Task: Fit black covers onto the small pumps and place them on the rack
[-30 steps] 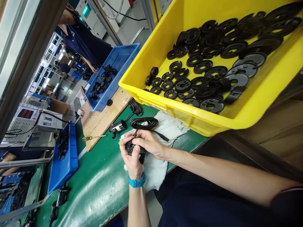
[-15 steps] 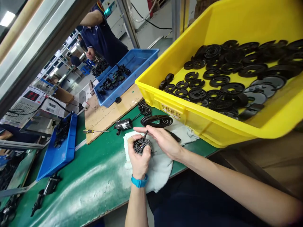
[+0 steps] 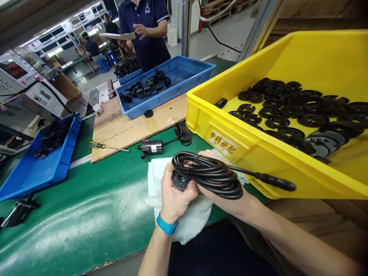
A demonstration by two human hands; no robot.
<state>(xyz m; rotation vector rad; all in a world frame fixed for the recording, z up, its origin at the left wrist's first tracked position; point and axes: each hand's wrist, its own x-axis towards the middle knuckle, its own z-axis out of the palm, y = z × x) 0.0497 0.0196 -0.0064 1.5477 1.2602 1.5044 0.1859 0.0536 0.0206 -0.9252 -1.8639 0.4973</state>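
Note:
My left hand [image 3: 175, 195] grips a round, ribbed black plastic part [image 3: 179, 181], which is partly hidden by fingers and cable. My right hand [image 3: 207, 154] holds a thick coil of black cable [image 3: 208, 174] just above that part, and most of the hand is behind the coil. A black plug end [image 3: 277, 183] sticks out to the right of the coil. Both hands are over a white cloth [image 3: 184, 216] lying on the green bench mat [image 3: 74, 207]. A blue band circles my left wrist.
A small black pump with coiled cable [image 3: 151, 146] and a screwdriver [image 3: 100, 145] lie nearby. Right stands a yellow crate [image 3: 201, 122] of black discs. Ahead, a blue tray [image 3: 163, 82] sits on cardboard [image 3: 129, 130]. A co-worker [image 3: 146, 38] stands beyond it holding paper.
My right hand has lifted the cable coil off the cloth and over the black part. The view has swung level, and the co-worker now shows upright, holding paper.

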